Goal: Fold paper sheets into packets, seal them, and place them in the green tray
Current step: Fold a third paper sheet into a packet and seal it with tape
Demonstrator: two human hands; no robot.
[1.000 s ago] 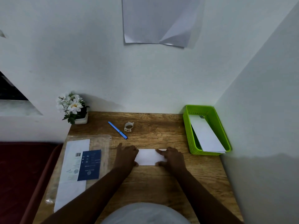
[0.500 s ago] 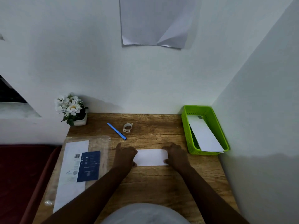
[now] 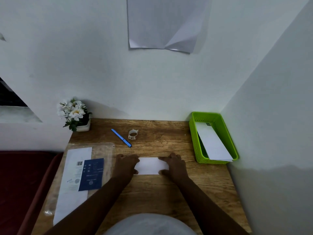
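My right hand (image 3: pixel 175 165) has slid back inward along the folded paper (image 3: pixel 149 165); my left hand (image 3: pixel 126 164) pins the other end; both lie flat, fingers spread, gripping nothing, to press the crease; the green tray (image 3: pixel 193 131) waits at my right, already holding packets.

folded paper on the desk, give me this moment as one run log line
stage: creasing | folded paper flat on desk | left hand and right hand press its ends | green tray holds packets
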